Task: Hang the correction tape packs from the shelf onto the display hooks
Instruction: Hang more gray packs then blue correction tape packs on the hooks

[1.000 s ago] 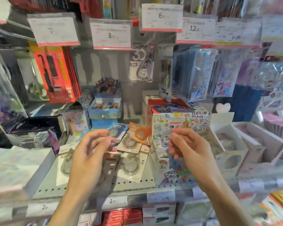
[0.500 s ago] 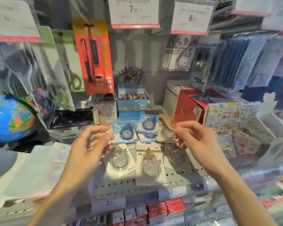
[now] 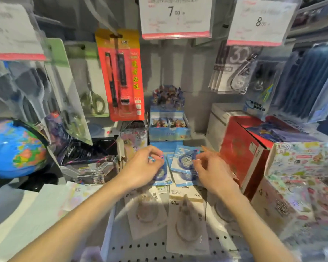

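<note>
Perforated grey metal shelf point(image 3: 159, 248) fills the foreground of a crowded stationery aisle, where white-carded correction tape packs with clear teardrop blisters point(image 3: 187, 220) lie flat, nearest the person's forearms. Just beyond them, both hands work over a small heap of blue-carded correction tape packs point(image 3: 185, 160) resting on the same shelf. Left hand point(image 3: 142, 167) has its fingers curled, thumb and forefinger apparently pinching the top edge of one blue pack, though motion blur leaves the contact uncertain. Right hand point(image 3: 209, 170) hovers with fingers bent at the neighbouring pack's edge; whether it grips anything cannot be told.

The step in hand looks like the pick-up: no pack appears lifted off the shelf yet. Next, by my reading, a pack must be raised by its header and its punched hole threaded onto a free hook behind the white price tag reading 7.90 point(image 3: 175, 17), where the grey back panel shows bare. A blue globe point(image 3: 15, 148) and a red box point(image 3: 242, 154) flank the work; farther back hangs a red-carded pen pack point(image 3: 121, 76).
</note>
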Demonstrator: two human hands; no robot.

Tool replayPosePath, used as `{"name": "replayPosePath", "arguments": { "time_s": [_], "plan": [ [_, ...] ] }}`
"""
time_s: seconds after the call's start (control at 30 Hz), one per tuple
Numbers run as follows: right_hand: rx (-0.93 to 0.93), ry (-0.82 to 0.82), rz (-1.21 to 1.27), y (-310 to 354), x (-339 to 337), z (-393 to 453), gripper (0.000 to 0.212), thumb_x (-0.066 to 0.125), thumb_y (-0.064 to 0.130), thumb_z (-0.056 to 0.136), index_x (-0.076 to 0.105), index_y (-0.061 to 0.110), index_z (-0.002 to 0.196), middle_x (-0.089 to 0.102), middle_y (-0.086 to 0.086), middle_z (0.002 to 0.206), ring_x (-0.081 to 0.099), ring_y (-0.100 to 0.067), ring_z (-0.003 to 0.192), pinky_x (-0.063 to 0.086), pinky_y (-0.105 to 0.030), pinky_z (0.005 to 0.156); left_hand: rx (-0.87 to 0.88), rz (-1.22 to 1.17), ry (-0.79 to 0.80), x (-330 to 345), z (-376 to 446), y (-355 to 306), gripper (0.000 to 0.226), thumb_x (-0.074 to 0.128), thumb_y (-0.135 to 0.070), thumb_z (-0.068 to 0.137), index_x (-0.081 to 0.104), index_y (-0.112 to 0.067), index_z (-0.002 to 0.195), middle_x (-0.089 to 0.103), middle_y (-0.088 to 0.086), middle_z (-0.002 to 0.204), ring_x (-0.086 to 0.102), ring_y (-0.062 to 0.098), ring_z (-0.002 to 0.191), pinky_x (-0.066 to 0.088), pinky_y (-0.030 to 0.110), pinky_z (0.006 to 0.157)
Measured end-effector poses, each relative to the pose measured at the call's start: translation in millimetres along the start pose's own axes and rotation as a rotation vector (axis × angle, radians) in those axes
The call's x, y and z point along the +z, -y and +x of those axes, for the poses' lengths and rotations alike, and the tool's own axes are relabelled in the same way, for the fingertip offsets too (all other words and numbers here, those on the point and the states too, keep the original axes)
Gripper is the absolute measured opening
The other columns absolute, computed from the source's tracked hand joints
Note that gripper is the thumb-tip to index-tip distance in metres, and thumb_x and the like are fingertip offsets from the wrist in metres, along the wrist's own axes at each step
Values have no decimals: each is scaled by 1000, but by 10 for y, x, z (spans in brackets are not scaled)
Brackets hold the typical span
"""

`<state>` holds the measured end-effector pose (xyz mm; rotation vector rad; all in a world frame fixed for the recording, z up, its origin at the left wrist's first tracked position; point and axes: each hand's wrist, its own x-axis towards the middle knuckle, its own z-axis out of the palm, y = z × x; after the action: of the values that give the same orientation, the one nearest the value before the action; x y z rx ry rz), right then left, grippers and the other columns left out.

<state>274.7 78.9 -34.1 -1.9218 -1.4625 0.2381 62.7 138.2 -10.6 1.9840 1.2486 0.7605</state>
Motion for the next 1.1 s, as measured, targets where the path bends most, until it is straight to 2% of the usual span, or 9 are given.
{"name": "replayPosePath", "arguments": {
  "time_s": [0.17,0.33,0.5,0.6,0.7,0.77,0.83,0.97,1.1],
  "plan": [
    [-19,5,-222,-71,111,194,23,56,37,99,71,19,100,69,-6,110,67,-34,102,45,-34,72,12,205,72,338,466,-11,30,52,-27,101,61,-18,128,74,1,110,67,22,100,52,35,91],
    [-4,82,-245,-128,105,199,26,51,46,99,64,24,95,76,-4,100,69,-35,101,41,-37,69,-18,261,118,488,577,26,36,57,-31,100,63,-17,132,73,-1,121,65,19,114,46,26,90],
    [44,95,-130,-125,60,173,36,60,44,96,70,27,125,78,3,113,70,-28,110,53,-37,86,-91,70,85,501,620,58,36,68,-24,94,63,-13,128,71,8,100,66,20,89,47,28,80],
    [65,76,26,-136,52,158,34,67,38,93,71,28,125,79,10,112,73,-17,100,55,-32,85,-187,-119,105,463,623,47,45,70,-14,94,55,-8,136,64,2,94,61,14,69,47,21,66],
    [99,65,222,-186,73,156,24,73,27,91,71,32,114,75,27,76,67,9,70,52,-15,70,-279,-331,158,440,577,-16,32,65,3,94,56,-7,123,66,-8,65,63,6,50,50,17,50],
    [95,66,302,-198,87,142,28,74,19,90,68,36,112,66,33,58,62,11,57,45,-8,59,-313,-423,171,416,550,-60,25,64,6,94,57,-4,116,71,-6,64,67,7,50,55,22,50],
    [86,42,396,-207,107,125,33,76,15,88,68,36,113,70,29,69,62,6,63,49,-11,67,-311,-480,187,359,506,-108,29,63,6,94,57,-4,120,75,4,80,69,11,52,55,25,49],
    [113,32,548,-206,96,106,41,81,22,86,67,27,124,71,9,111,69,-8,100,56,-25,88,-254,-533,161,214,350,-186,29,60,7,96,56,-6,121,75,16,97,66,8,48,48,19,42],
    [95,205,816,-73,28,75,30,75,12,91,69,19,119,81,-3,101,76,-13,88,59,-26,78,-172,-543,103,54,179,-166,30,64,0,96,58,-11,123,78,16,105,72,31,81,56,30,68]
  ]
}}
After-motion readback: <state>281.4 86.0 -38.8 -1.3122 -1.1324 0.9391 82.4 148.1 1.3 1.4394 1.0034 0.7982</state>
